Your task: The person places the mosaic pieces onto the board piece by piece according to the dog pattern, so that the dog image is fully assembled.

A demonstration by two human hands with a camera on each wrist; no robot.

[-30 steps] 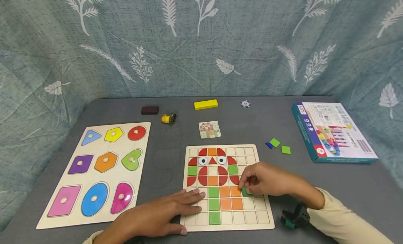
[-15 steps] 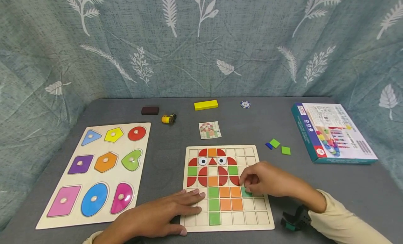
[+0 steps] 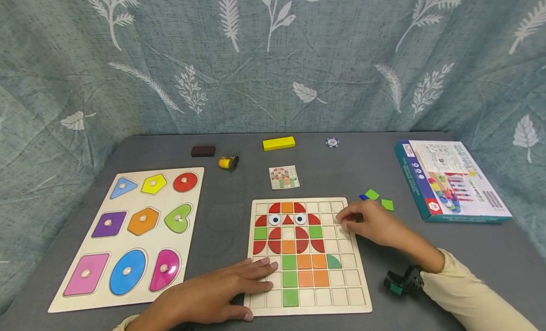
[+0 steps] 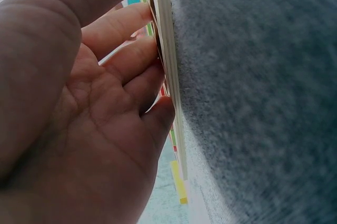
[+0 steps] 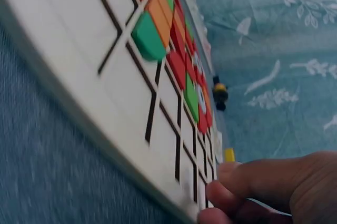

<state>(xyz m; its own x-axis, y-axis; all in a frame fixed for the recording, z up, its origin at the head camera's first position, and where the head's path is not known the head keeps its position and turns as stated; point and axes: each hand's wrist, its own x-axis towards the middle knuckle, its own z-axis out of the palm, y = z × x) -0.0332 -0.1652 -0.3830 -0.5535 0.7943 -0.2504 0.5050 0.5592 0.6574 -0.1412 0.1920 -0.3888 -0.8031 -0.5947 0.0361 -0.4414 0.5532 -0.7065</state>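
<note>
A wooden grid board (image 3: 356,293) lies at the middle front, with red, orange and green tiles and two eye pieces in its cells. My left hand (image 3: 226,286) rests with extended fingers on the board's lower left, its thumb by the near edge. Loosely bent and holding nothing, the fingers of my right hand (image 3: 375,222) hover over the board's right edge. A dark green quarter-circle tile (image 3: 334,261) sits in a cell right of the orange tiles. Just beyond the right hand lie light green square tiles (image 3: 387,205) and a blue piece (image 3: 363,197), partly covered.
At left lies a peg puzzle board (image 3: 102,248) with coloured shapes. A small picture card (image 3: 284,177) is behind the grid. Further back are a yellow block (image 3: 278,143), a dark block (image 3: 203,151), a small yellow-black toy (image 3: 228,162) and a chip (image 3: 332,142). A box (image 3: 456,184) stands right.
My right hand has let go of the dark green quarter-circle tile, which stays in its cell, and has moved away from me and slightly right. The left hand has stayed put.
</note>
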